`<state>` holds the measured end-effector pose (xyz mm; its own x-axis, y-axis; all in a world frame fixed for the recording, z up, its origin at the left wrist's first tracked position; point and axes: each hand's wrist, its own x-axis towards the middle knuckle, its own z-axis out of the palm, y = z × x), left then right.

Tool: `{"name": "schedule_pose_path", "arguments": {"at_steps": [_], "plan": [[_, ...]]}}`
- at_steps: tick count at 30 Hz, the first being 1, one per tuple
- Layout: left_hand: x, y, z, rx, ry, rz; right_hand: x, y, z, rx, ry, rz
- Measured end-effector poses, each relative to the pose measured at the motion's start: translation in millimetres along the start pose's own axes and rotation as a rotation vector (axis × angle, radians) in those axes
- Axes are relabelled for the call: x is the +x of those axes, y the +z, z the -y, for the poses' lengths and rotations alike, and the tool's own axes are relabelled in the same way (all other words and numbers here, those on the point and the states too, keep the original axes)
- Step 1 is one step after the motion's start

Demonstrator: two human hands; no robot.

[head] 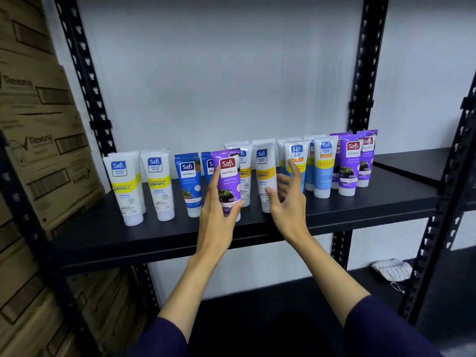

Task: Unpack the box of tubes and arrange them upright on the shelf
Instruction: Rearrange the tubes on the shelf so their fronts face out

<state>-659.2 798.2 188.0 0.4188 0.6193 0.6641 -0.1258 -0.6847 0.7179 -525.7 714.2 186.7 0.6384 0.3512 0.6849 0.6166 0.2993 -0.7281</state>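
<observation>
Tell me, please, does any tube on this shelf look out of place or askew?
Yes: the purple tube held in the left hand sits among blue and yellow-banded tubes, while the other purple tubes stand at the far right. Nothing looks toppled or damaged.

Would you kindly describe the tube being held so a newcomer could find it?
On the black shelf, look near the middle of the row. The left hand grips a purple tube, standing among blue and yellow-banded ones while the other purple tubes stand at the far right.

"Safi Naturals" on purple tube (227,181), "Rexona", seemingly, on cardboard boxes (41,140)
</observation>
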Motion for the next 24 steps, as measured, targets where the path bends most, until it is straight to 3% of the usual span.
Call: {"name": "schedule_pose_path", "arguments": {"at_steps": [7,11,13,18,24], "plan": [[-0.3,-4.1,1.1,-0.034,0.019,0.056,-4.2,-3.8,-4.4,-0.047,0.021,-0.025],[-1.0,-6.5,2.4,-0.036,0.035,0.093,-9.2,5.4,-3.1,-0.476,-0.079,-0.054],[-0.9,-7.6,3.3,-0.017,0.035,0.099,-7.4,10.7,2.2,-0.559,-0.039,-0.03],[-1.2,-8.1,3.1,-0.011,0.028,0.1,2.2,13.6,4.3,-0.57,0.077,0.021],[0.5,-8.2,4.0,-0.031,0.013,0.123,9.2,16.1,1.0,-0.51,0.075,0.059]]}}
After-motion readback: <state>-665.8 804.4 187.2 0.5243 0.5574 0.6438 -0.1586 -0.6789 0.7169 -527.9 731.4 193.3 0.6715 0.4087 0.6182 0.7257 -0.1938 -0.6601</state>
